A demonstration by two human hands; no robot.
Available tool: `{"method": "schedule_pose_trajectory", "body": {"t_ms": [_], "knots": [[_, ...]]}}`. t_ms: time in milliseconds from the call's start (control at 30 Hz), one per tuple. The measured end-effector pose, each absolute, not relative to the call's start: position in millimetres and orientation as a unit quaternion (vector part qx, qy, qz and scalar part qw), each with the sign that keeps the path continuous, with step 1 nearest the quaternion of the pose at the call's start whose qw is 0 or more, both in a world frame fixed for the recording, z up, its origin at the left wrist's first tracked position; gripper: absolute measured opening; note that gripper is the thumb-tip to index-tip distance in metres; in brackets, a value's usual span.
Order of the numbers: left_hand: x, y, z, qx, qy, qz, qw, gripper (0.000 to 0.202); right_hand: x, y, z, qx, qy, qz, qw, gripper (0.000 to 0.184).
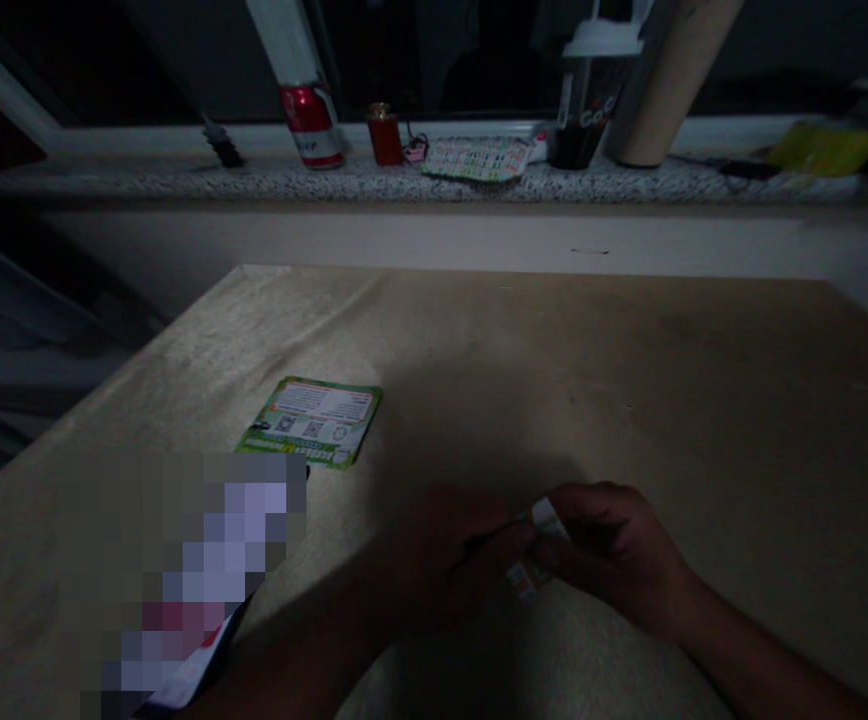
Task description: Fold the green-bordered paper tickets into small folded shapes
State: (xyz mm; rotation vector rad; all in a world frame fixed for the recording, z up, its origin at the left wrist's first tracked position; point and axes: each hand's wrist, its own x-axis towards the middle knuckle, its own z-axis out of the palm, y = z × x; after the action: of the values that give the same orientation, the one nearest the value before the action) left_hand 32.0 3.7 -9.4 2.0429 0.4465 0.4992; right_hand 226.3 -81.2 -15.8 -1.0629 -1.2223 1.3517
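A small printed paper or packet (525, 580), white with orange and green, is pinched between my two hands above the table. My left hand (456, 550) lies in shadow, its fingers closed on the piece's left side. From the right, my right hand (621, 550) grips it between thumb and fingers. The fingers cover much of the piece, and its exact kind is too dim to make out. Farther off to the left, a green printed card (318, 420) with text and square codes lies flat on the table (629, 360).
Left of my left forearm lies a pixelated long object (216, 570). Along the stone windowsill (254, 183) stand a red can (312, 125), an orange-red lighter-like item (384, 135), a patterned packet (475, 158), a lidded cup (584, 100) and a tan cylinder (666, 90).
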Motion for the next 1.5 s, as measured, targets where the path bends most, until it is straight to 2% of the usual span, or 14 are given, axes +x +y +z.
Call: {"method": "schedule_pose_trajectory", "body": {"t_ms": [100, 267, 367, 467, 633, 800, 933, 1100, 1333, 1500], "knots": [[33, 3, -7, 0.810, 0.153, 0.209, 0.526, 0.044, 230, -82, -15, -0.431, -0.536, 0.536, 0.489, 0.010], [32, 6, -4, 0.737, 0.134, 0.154, 0.645, 0.048, 233, -81, -17, -0.413, -0.547, 0.569, 0.456, 0.021], [31, 7, -6, 0.706, 0.121, 0.144, 0.683, 0.047, 232, -79, -16, -0.393, -0.536, 0.593, 0.456, 0.016], [30, 7, -5, 0.708, 0.120, 0.121, 0.685, 0.045, 232, -80, -15, -0.389, -0.538, 0.591, 0.457, 0.010], [30, 6, -1, 0.720, 0.122, 0.092, 0.677, 0.047, 230, -83, -17, -0.410, -0.544, 0.587, 0.437, 0.013], [31, 4, 0, 0.687, 0.154, 0.074, 0.707, 0.048, 226, -84, -7, -0.432, -0.597, 0.505, 0.449, 0.019], [33, 2, 0, 0.650, 0.184, 0.074, 0.733, 0.048, 227, -84, 1, -0.426, -0.632, 0.466, 0.450, 0.015], [32, 5, -2, 0.649, 0.182, 0.100, 0.732, 0.048, 228, -84, -5, -0.451, -0.578, 0.522, 0.435, 0.012], [33, 4, -3, 0.664, 0.198, 0.128, 0.709, 0.048, 225, -84, -10, -0.470, -0.515, 0.543, 0.468, 0.004], [30, 4, -10, 0.682, 0.193, 0.189, 0.679, 0.045, 223, -83, -8, -0.460, -0.452, 0.592, 0.484, 0.011]]}}
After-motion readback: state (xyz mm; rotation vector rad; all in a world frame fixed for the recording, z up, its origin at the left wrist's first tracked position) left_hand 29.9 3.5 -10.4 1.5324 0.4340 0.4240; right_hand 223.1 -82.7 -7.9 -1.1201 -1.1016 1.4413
